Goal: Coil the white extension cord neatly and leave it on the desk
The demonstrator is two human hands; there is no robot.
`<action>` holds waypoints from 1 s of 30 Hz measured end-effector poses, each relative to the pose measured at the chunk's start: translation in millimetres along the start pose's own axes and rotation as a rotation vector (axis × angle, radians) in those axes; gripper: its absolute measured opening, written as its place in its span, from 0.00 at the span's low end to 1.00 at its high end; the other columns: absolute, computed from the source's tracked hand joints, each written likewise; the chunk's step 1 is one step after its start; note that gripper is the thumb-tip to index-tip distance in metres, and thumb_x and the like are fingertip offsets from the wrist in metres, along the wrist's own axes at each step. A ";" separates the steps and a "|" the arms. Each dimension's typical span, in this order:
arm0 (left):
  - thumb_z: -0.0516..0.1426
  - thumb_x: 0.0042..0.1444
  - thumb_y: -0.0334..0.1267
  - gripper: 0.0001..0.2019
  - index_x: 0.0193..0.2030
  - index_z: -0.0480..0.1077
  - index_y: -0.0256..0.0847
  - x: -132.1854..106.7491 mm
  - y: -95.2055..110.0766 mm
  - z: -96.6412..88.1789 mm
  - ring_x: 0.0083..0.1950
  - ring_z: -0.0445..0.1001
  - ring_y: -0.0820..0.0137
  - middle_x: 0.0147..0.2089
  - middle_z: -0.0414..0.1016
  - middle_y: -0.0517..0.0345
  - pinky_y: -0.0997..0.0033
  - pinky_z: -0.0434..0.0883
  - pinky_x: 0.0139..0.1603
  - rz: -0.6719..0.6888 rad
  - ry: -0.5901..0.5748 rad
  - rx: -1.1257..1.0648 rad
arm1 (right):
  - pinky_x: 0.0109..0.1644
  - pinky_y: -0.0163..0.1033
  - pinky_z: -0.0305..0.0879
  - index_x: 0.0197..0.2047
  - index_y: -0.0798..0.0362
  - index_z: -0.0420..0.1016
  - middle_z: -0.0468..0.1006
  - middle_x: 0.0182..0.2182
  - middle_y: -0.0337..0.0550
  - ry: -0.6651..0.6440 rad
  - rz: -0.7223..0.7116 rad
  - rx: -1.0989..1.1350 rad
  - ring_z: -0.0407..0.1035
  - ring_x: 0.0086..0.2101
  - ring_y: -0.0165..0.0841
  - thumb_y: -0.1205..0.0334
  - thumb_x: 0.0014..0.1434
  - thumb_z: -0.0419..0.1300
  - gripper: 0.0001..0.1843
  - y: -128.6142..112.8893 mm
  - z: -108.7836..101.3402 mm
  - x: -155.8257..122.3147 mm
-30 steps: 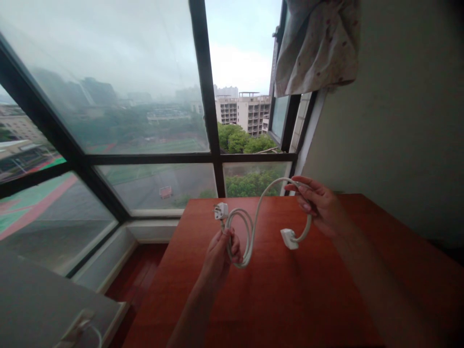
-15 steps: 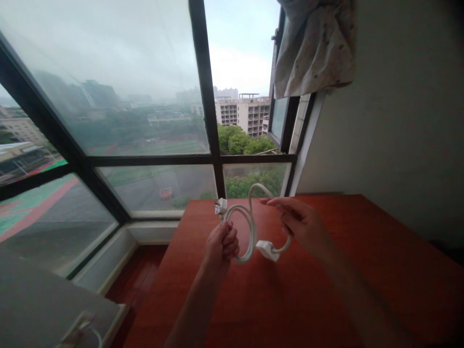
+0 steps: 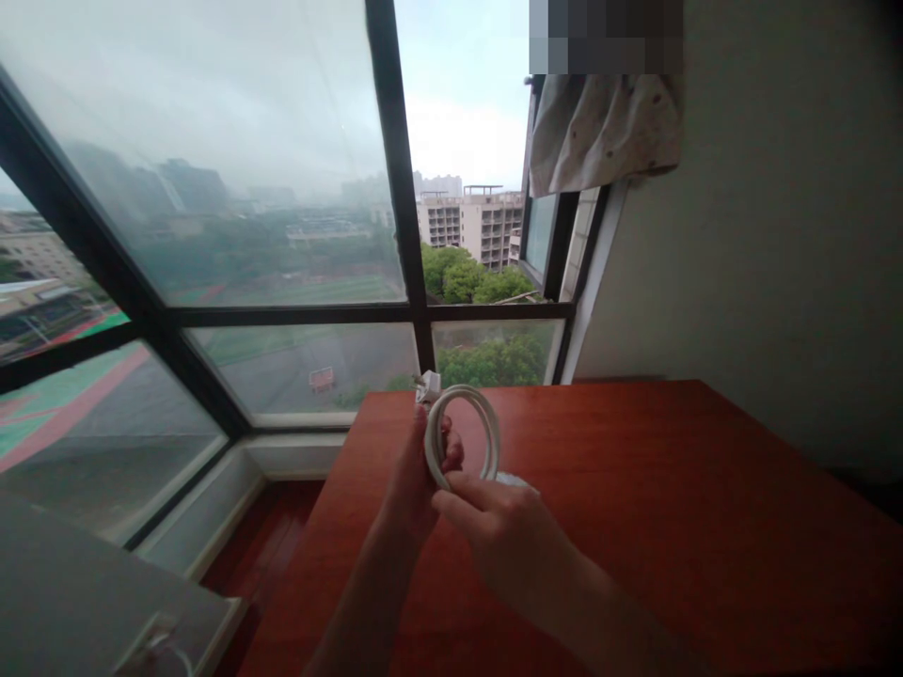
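A white power cord is wound into a small round coil above the table. My left hand is closed around the coil's left side, its fingers curled inside the loop. At the top of that hand a white plug sticks up, its metal pins pointing left. My right hand pinches the cord at the bottom of the coil, close to my left fingers. Behind my right hand, the white connector at the cord's other end is mostly hidden.
Both hands are over a reddish-brown wooden table. Dark-framed windows stand behind and left of it, with a patterned curtain at upper right. A wall socket with a plugged white cord is at lower left.
My right hand has moved left and down to my left hand, bringing the loose cord around into the coil. The white connector is now mostly covered by my right hand.
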State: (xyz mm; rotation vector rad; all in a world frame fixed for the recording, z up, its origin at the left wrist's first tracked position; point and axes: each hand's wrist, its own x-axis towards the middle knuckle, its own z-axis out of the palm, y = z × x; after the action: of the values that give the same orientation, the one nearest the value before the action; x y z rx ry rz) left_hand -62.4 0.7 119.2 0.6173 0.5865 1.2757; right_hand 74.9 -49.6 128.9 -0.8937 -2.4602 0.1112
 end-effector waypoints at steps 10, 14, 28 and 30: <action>0.64 0.51 0.47 0.18 0.31 0.59 0.40 -18.5 -1.6 -35.0 0.15 0.47 0.83 0.16 0.53 0.73 0.83 0.48 0.14 0.033 0.081 0.161 | 0.30 0.33 0.62 0.44 0.52 0.69 0.76 0.36 0.43 -0.230 -0.050 -0.077 0.72 0.32 0.33 0.72 0.63 0.52 0.10 -5.6 19.3 -2.1; 0.63 0.53 0.45 0.19 0.27 0.56 0.40 -20.4 -6.5 -38.6 0.16 0.48 0.82 0.16 0.51 0.72 0.81 0.51 0.16 0.036 0.053 0.137 | 0.29 0.34 0.61 0.41 0.52 0.69 0.76 0.38 0.42 -0.238 -0.042 -0.043 0.73 0.33 0.33 0.71 0.62 0.53 0.07 -3.3 27.7 -4.2; 0.63 0.52 0.46 0.20 0.29 0.55 0.41 -22.9 -14.7 -54.5 0.16 0.56 0.82 0.18 0.52 0.73 0.83 0.57 0.17 -0.005 0.100 0.059 | 0.40 0.37 0.67 0.53 0.50 0.66 0.76 0.41 0.45 -0.110 0.058 0.261 0.72 0.39 0.36 0.75 0.60 0.49 0.21 11.8 75.3 -34.7; 0.62 0.54 0.46 0.19 0.29 0.55 0.40 -21.5 -16.3 -61.4 0.13 0.49 0.84 0.17 0.49 0.75 0.83 0.53 0.15 -0.012 0.081 0.020 | 0.40 0.37 0.66 0.49 0.51 0.68 0.76 0.39 0.44 -0.082 0.108 0.301 0.71 0.38 0.36 0.75 0.60 0.48 0.17 14.1 81.8 -41.9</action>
State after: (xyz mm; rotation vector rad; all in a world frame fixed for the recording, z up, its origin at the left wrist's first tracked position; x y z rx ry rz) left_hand -98.7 -17.3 65.7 0.5796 0.6695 1.2891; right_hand 69.8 -56.7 36.2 -0.9020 -2.3824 0.5504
